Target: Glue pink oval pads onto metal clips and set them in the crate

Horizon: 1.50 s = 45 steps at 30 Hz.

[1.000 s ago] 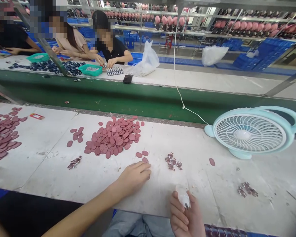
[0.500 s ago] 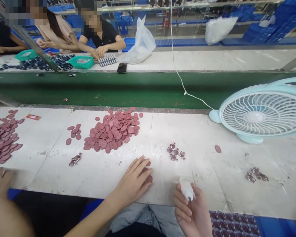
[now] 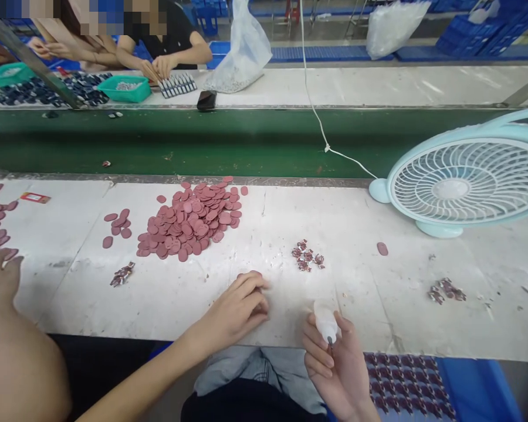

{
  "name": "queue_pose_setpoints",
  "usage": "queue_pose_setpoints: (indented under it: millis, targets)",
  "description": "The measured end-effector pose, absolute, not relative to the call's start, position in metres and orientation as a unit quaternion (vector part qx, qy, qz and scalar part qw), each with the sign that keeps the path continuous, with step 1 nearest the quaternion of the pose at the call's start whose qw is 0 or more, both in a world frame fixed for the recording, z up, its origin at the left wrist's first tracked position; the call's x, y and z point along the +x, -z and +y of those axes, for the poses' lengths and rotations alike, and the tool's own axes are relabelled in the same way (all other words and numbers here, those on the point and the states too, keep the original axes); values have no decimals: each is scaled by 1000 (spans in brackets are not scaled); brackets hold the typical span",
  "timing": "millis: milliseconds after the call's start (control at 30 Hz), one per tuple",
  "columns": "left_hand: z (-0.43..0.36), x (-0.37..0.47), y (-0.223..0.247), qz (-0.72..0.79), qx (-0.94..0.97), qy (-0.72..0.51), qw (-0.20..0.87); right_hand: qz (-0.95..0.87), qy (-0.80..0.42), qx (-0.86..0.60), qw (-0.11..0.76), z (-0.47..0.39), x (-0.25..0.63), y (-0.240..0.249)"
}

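My left hand (image 3: 240, 305) rests on the white table with its fingers curled inward. A reddish edge shows at its fingertips, the rim of the maroon oval pieces it has gathered; the rest of them is hidden under the fingers. My right hand (image 3: 334, 357) is wrapped round a small white squeeze bottle (image 3: 324, 321), whose dark narrow tip points down toward me. A large heap of maroon oval pieces (image 3: 189, 220) lies beyond my left hand. Ahead of the bottle sits a cluster of small maroon-and-white parts (image 3: 307, 256).
A light-blue fan (image 3: 451, 189) stands at the right. A single oval piece (image 3: 382, 248) and more small parts (image 3: 446, 290) lie near it. Below the table edge is a blue tray (image 3: 479, 381) with rows of parts. Another person's arm (image 3: 17, 351) reaches in at left.
My left hand's fingers have drawn together from flat, and the oval pieces under them are now mostly out of sight. My right hand keeps the bottle. The view has tipped down slightly.
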<state>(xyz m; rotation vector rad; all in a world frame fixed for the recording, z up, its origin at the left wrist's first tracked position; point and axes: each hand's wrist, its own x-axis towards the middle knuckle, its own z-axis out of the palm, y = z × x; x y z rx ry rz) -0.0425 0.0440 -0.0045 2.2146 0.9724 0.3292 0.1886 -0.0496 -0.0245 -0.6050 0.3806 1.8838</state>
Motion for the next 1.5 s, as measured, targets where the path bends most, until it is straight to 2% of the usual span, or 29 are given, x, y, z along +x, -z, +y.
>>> queue_pose_setpoints:
  millis: [100, 267, 333, 600, 733, 867, 1000, 1100, 1267, 1333, 1500]
  targets:
    - [36, -39, 1, 404, 791, -143, 436, 146, -785, -265, 541, -53, 190, 24]
    - [13, -22, 7, 430, 512, -253, 700, 96, -765, -296, 564, -56, 186, 18]
    - [3, -11, 13, 424, 438, -271, 745, 70, -764, -299, 567, -58, 182, 12]
    - [-28, 20, 24, 460, 421, -319, 714, -28, -730, -326, 601, -59, 163, -6]
    - [-31, 18, 18, 415, 418, -330, 738, -18, -702, -333, 629, -52, 160, -8]
    - [-28, 13, 15, 345, 450, -334, 753, 20, -717, -315, 622, -49, 160, -8]
    - [-27, 16, 24, 363, 405, -322, 775, 24, -736, -299, 607, -49, 157, -7]
    - [-27, 18, 34, 417, 393, -349, 742, 31, -743, -288, 603, -46, 164, -5]
    - [-22, 5, 37, 458, 578, -401, 543, 65, -702, -282, 651, -39, 198, 0]
    - [-21, 2, 34, 420, 691, -367, 460, 66, -681, -297, 666, -39, 210, 2]
    - [-21, 12, 32, 291, 904, -188, 251, 74, -676, -316, 662, -43, 215, 5]
